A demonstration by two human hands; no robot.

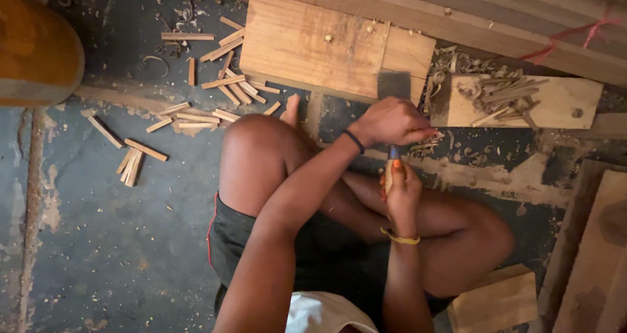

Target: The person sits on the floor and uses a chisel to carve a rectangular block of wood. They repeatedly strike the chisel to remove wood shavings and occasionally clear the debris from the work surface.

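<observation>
I'd keep my right hand [401, 199] clamped on the small wooden stick [388, 175] below the flat pale wooden board [313, 42], my left hand [392, 121] closed over its blue-banded top, paring shallowly; the lighter wooden block [562, 101] right of that board carries sticks and shavings.

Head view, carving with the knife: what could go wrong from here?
1. The left hand sits right over the blade end of the orange-handled knife; a slip could cut the fingers.
2. The right hand works the knife above bare legs, so a slip could strike them.
3. Wood sticks and shavings litter the floor: splinters likely.
</observation>
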